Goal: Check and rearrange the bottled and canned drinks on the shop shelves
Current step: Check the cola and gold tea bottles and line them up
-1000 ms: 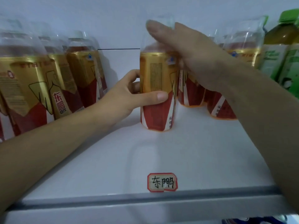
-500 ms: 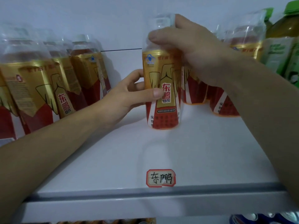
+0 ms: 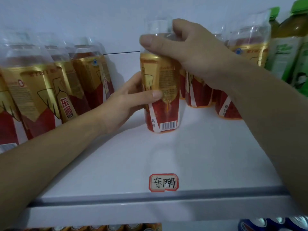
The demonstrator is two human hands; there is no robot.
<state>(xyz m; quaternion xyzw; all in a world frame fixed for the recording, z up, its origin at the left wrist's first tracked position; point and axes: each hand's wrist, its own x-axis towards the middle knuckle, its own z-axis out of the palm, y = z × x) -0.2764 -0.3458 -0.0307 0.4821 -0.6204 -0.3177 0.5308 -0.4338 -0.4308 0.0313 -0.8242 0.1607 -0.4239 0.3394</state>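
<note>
Gold-labelled bottle point(image 3: 166, 75), apparently upright, gripped by hands point(image 3: 191, 52).

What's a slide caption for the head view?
Left hand and right hand hold a gold-and-red bottle upright on the white shelf, barcode facing the camera.

Red-bordered paper label point(image 3: 163, 182), handwritten black characters 东鹏, stuck flat, just behind the grey front strip point(image 3: 116, 197). Small notch in the label's lower edge. White back wall point(image 3: 83, 17) behind, plain. Thin dark horizontal seam point(image 3: 121, 53) crosses the wall's mid section.
</note>
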